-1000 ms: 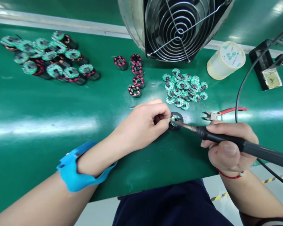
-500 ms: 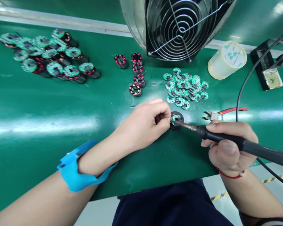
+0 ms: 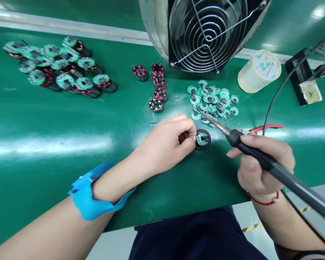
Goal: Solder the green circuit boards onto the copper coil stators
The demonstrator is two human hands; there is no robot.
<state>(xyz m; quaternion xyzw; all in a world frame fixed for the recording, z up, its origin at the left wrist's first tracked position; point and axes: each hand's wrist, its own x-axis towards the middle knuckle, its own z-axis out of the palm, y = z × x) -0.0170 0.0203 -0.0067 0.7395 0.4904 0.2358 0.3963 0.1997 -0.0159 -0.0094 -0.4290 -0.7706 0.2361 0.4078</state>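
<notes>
My left hand [image 3: 168, 144] is pinched closed at the left edge of a small round green circuit board [image 3: 202, 140]. The board sits inside a black ring [image 3: 208, 145] on the bench, with thin copper-coloured wire beside my fingertips. What lies between those fingertips is hidden. In my right hand [image 3: 256, 180] is a soldering iron [image 3: 292, 182], gripped like a pen. Its tip hangs above and apart from the board, in front of the near edge of a pile of loose round circuit boards [image 3: 211, 99].
Several copper-wound motor stators [image 3: 160, 94] stand left of the pile; a group of stators topped with boards [image 3: 66, 81] is farther left. A fan [image 3: 206, 36] is at the back. Right are a tape roll [image 3: 256, 74], an iron stand [image 3: 300, 81], red-handled cutters [image 3: 268, 127] and the iron's cable [image 3: 273, 97].
The soldering iron's tip has lifted off the board in the black ring and moved up, away from me. My left hand stays in the same pinch.
</notes>
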